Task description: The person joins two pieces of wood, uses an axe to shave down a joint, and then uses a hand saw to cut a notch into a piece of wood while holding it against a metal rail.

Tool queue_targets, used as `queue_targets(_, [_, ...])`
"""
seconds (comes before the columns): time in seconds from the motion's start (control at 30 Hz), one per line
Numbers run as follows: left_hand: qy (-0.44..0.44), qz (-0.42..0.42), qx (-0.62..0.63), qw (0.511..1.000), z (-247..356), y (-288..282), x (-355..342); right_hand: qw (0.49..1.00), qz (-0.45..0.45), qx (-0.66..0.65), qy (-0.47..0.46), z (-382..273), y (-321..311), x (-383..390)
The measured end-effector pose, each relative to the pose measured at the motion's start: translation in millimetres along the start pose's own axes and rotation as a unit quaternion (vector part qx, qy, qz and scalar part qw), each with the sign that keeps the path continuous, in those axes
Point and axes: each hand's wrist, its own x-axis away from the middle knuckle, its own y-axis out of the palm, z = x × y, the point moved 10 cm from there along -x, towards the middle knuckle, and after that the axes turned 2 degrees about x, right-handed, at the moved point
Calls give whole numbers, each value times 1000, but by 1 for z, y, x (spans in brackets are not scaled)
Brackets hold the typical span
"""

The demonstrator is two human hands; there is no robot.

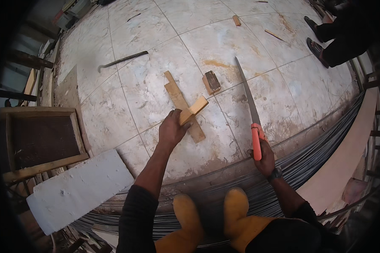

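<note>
My left hand grips a short light wooden piece, held above a longer flat wooden strip on the tiles; whether the two touch is unclear. My right hand is closed on the orange handle of a handsaw, whose long steel blade points away from me. A small wooden block with a dark top sits between the saw and the strip. My yellow boots are at the bottom.
A pry bar and wood scraps lie on the tiled floor. Another person's sandaled feet are at upper right. A framed panel and pale board sit left. Long metal rods run along the near edge.
</note>
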Motion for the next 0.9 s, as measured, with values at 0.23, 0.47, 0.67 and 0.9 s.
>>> queue_targets(0.23, [51,28,-222,973,-3,30,-69,987,69,-126,73,-13,-18,-7])
queue_targets(0.47, [49,-38,-267,962,20,62,-104,970,-2,-224,96,-36,-49,-26])
queue_targets(0.67, [41,18,-214,976,63,21,-133,942,53,-296,147,-28,-88,-39])
queue_targets(0.9, [-64,97,-90,989,25,20,-84,980,140,-87,115,0,-101,-50])
